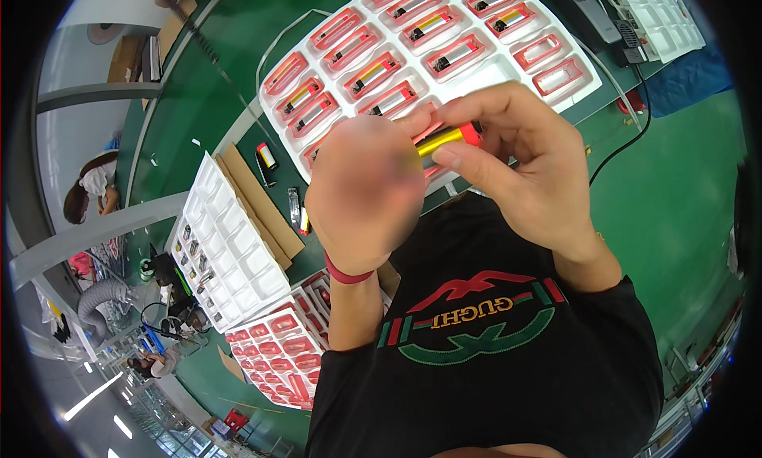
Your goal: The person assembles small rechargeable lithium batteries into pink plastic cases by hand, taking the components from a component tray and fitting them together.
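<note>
Cylinder, yellow-sided with a red end, is sitting just right of the frame's centre, in front of a white tray that is filling the upper middle with red-lined compartments. The right grip is pinching it, thumb pressing the near side and fingers curling by the red end. The left grip is covering its other end, but blur is hiding most of its fingers, so I cannot tell whether they are closing on anything. It is probably handling as light and stiff, its glossy skin feeling slightly slippery and its ends being more fragile; the mid-barrel is likely offering the safest hold, using 1 thumb and 2 fingertips without squeezing hard.
</note>
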### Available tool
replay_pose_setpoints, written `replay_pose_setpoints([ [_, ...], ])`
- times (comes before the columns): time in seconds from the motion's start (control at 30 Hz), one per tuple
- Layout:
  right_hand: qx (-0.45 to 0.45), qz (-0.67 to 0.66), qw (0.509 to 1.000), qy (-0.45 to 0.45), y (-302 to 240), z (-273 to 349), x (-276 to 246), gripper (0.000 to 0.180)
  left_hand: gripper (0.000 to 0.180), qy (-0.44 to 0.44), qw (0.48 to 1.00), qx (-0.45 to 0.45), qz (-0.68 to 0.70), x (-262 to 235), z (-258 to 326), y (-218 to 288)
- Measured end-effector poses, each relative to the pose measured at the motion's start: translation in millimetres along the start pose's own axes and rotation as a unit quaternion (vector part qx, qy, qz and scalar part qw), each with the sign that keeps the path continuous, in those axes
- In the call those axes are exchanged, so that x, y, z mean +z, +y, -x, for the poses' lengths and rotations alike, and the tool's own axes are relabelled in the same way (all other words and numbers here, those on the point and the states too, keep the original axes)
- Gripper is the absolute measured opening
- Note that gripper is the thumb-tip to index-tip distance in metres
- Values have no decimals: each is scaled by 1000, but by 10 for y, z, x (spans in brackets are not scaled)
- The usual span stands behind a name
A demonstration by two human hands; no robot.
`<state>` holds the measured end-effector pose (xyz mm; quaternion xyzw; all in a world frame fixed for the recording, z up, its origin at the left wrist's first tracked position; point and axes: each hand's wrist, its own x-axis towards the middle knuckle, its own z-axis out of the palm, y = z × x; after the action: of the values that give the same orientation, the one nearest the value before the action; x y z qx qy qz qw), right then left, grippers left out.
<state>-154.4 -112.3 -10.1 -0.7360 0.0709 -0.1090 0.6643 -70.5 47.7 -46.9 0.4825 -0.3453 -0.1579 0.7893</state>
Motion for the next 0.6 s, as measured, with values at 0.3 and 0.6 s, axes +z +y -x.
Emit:
replay_pose_setpoints([
  [0.3,-211,132,948,197,191,-94,170,35,31,48,999,8,15,74,-15,-26],
  [0.6,-30,-33,991,123,109,-101,127,35,41,47,998,13,26,18,49,-19],
])
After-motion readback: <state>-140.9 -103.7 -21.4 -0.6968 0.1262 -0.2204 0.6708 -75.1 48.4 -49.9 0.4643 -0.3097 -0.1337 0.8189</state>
